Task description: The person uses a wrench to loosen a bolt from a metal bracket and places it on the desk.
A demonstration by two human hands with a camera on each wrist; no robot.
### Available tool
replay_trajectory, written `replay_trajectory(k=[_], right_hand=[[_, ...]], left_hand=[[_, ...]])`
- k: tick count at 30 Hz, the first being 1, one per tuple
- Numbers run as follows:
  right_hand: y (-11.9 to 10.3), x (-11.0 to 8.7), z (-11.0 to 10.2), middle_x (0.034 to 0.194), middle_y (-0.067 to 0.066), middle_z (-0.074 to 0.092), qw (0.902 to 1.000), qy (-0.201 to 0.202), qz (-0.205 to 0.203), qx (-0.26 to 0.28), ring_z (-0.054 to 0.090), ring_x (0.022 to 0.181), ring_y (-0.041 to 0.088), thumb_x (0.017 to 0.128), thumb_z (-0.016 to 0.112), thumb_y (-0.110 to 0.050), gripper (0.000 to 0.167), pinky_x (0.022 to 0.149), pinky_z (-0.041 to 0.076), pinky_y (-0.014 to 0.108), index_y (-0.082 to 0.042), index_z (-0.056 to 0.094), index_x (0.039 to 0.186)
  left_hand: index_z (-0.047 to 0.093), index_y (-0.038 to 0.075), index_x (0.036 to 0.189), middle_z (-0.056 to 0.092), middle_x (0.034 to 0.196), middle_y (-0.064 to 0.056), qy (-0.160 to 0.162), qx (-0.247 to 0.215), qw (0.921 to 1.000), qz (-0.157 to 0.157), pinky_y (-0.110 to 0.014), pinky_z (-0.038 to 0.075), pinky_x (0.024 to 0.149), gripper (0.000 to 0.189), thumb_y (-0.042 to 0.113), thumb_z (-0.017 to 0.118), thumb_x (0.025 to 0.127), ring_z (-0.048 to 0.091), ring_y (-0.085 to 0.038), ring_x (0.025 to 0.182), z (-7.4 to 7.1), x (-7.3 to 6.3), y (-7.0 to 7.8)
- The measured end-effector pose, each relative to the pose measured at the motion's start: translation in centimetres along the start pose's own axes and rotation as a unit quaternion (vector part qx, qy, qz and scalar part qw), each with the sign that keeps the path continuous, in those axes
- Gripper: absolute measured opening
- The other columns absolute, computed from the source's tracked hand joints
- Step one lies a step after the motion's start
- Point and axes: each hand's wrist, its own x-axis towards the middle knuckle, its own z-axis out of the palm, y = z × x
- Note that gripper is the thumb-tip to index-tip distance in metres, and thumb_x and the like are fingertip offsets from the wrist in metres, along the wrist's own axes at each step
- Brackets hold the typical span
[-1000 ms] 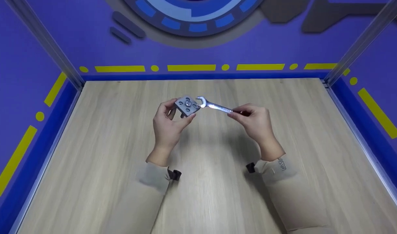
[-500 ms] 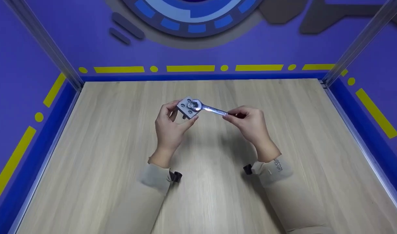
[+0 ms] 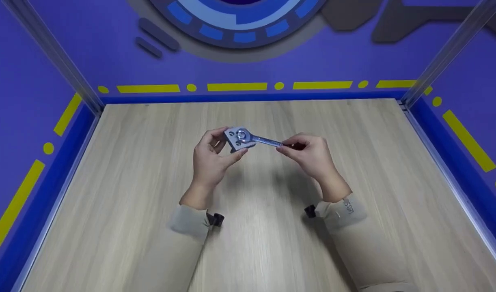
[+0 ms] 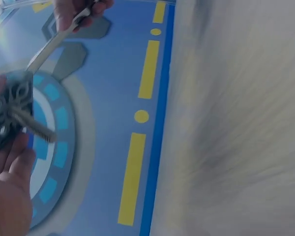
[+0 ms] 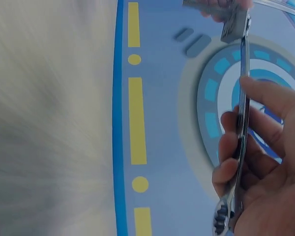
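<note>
My left hand grips a square grey metal block with several holes, held above the table. A bolt head stands out of its upper face; in the left wrist view the threaded shank sticks out of the underside. My right hand holds a combination wrench by its far part, fingers curled round the handle. The wrench's open end lies around the bolt head. Its toothed ring end shows below the palm in the right wrist view.
A light wood-grain table lies below both hands. Blue-purple panels with yellow marks enclose its back and sides, with metal posts at the back corners.
The wrench has moved left, from beside the block onto the bolt head. The block has turned a little in my left hand and dropped slightly in view.
</note>
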Motion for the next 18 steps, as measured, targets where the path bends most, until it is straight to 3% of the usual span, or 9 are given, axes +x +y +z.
replay_trajectory(k=[3, 5, 7, 10, 13, 15, 18], right_hand=[[0.1, 0.0, -0.6, 0.101, 0.009, 0.083, 0.9993, -0.023, -0.019, 0.021, 0.070, 0.083, 0.017, 0.096, 0.094, -0.019, 0.011, 0.068, 0.058, 0.019, -0.011, 0.090, 0.101], [0.3, -0.1, -1.0, 0.099, 0.008, 0.082, 0.9978, -0.041, -0.037, 0.036, 0.070, 0.082, 0.015, 0.094, 0.095, -0.016, 0.009, 0.069, 0.058, 0.018, -0.010, 0.090, 0.099], [0.3, -0.2, -1.4, 0.098, 0.008, 0.082, 0.9946, -0.061, -0.063, 0.055, 0.071, 0.082, 0.014, 0.092, 0.095, -0.010, 0.008, 0.069, 0.059, 0.019, -0.007, 0.089, 0.098], [0.2, -0.4, -1.7, 0.097, 0.006, 0.081, 0.9876, -0.089, -0.099, 0.083, 0.071, 0.083, 0.014, 0.089, 0.095, -0.002, 0.011, 0.069, 0.060, 0.020, -0.005, 0.089, 0.098], [0.1, -0.5, -1.8, 0.097, 0.003, 0.081, 0.9803, -0.112, -0.124, 0.105, 0.071, 0.084, 0.014, 0.088, 0.095, 0.000, 0.014, 0.069, 0.060, 0.020, -0.004, 0.089, 0.100], [0.1, -0.5, -1.9, 0.098, 0.002, 0.081, 0.9778, -0.119, -0.136, 0.106, 0.071, 0.084, 0.013, 0.088, 0.096, 0.000, 0.015, 0.068, 0.059, 0.019, -0.004, 0.089, 0.101], [0.4, -0.4, -2.3, 0.098, 0.001, 0.081, 0.9784, -0.110, -0.149, 0.092, 0.069, 0.082, 0.011, 0.087, 0.096, 0.001, 0.016, 0.067, 0.057, 0.017, -0.004, 0.089, 0.100]], left_hand=[[0.063, -0.006, 0.149, 0.071, 0.141, -0.017, -0.074, -0.062, 0.9950, -0.027, -0.023, 0.063, 0.111, 0.070, 0.002, 0.095, 0.087, 0.075, -0.027, 0.133, -1.3, 0.1, 0.5], [0.064, -0.008, 0.148, 0.074, 0.134, -0.013, -0.130, -0.108, 0.9846, -0.043, -0.023, 0.066, 0.105, 0.073, 0.011, 0.098, 0.086, 0.077, -0.022, 0.123, -2.0, 0.1, 0.8], [0.068, -0.007, 0.145, 0.078, 0.128, -0.006, -0.190, -0.153, 0.9681, -0.058, -0.023, 0.067, 0.099, 0.079, 0.025, 0.104, 0.082, 0.078, -0.017, 0.114, -2.5, 0.1, 1.0], [0.076, 0.001, 0.137, 0.081, 0.120, 0.001, -0.273, -0.209, 0.9351, -0.085, -0.021, 0.066, 0.095, 0.084, 0.048, 0.107, 0.075, 0.077, -0.011, 0.107, -2.6, 0.0, 1.2], [0.080, 0.011, 0.132, 0.082, 0.117, 0.001, -0.331, -0.239, 0.9066, -0.106, -0.020, 0.066, 0.092, 0.079, 0.056, 0.106, 0.072, 0.077, -0.010, 0.104, -2.5, -0.1, 1.3], [0.081, 0.013, 0.131, 0.082, 0.116, 0.000, -0.348, -0.239, 0.9004, -0.107, -0.020, 0.066, 0.090, 0.077, 0.057, 0.106, 0.073, 0.078, -0.011, 0.104, -2.6, -0.1, 1.3], [0.080, 0.012, 0.132, 0.083, 0.119, 0.000, -0.352, -0.222, 0.9041, -0.097, -0.021, 0.067, 0.090, 0.075, 0.052, 0.106, 0.075, 0.077, -0.012, 0.104, -3.2, -0.2, 1.2]])
